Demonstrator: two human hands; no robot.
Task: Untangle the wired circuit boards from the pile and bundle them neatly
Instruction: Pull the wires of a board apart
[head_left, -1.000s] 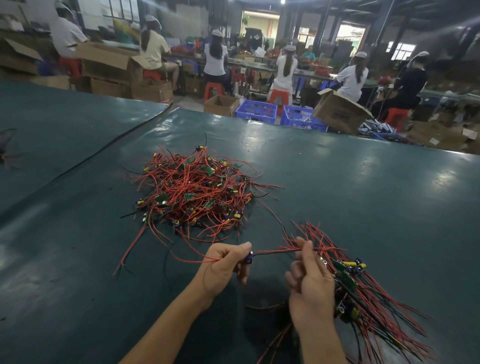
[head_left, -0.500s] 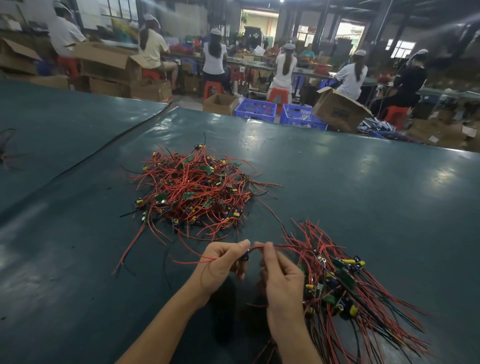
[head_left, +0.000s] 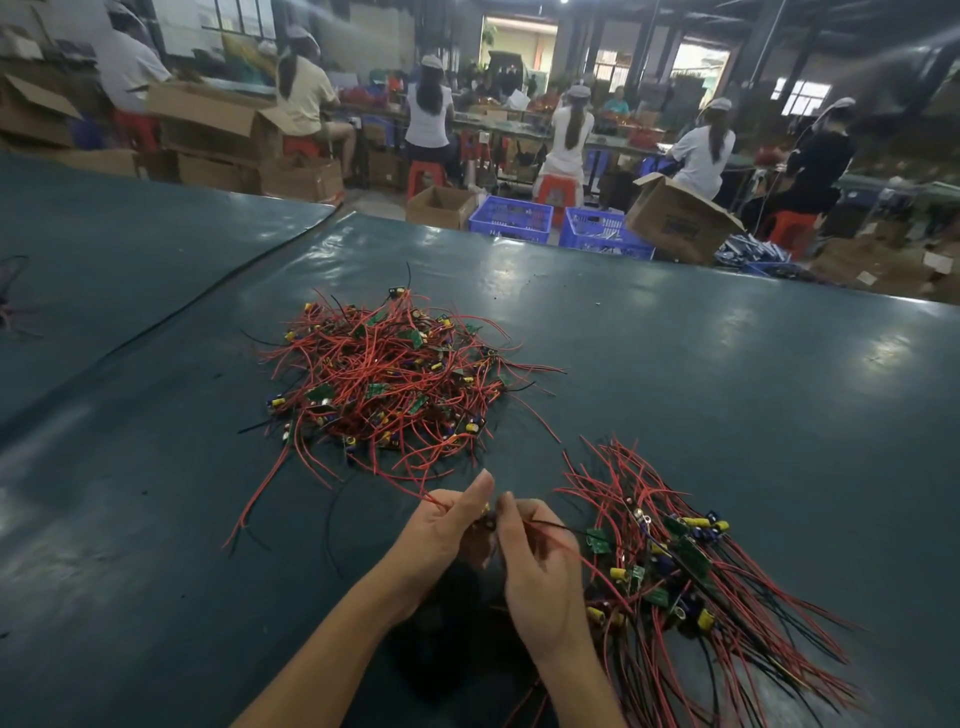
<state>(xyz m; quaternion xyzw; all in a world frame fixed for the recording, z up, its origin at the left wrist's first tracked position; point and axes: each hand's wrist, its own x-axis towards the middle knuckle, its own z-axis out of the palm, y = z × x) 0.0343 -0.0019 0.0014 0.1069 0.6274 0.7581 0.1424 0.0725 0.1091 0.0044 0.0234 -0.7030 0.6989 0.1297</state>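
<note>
- I note the left hand curled, its thumb and fingers pinching a small board that carries a yellow part.
- The right hand meets it, thumb and finger pinching the red and black wires just beside that board.
- A red lead runs from the left hand towards the pile.
- The pile lies tangled on the table, ahead of both hands.
- The bundle lies just right of the right hand, boards clustered, wires fanned.
- Beyond the far table edge: blue crates, boxes, seated workers.
</note>
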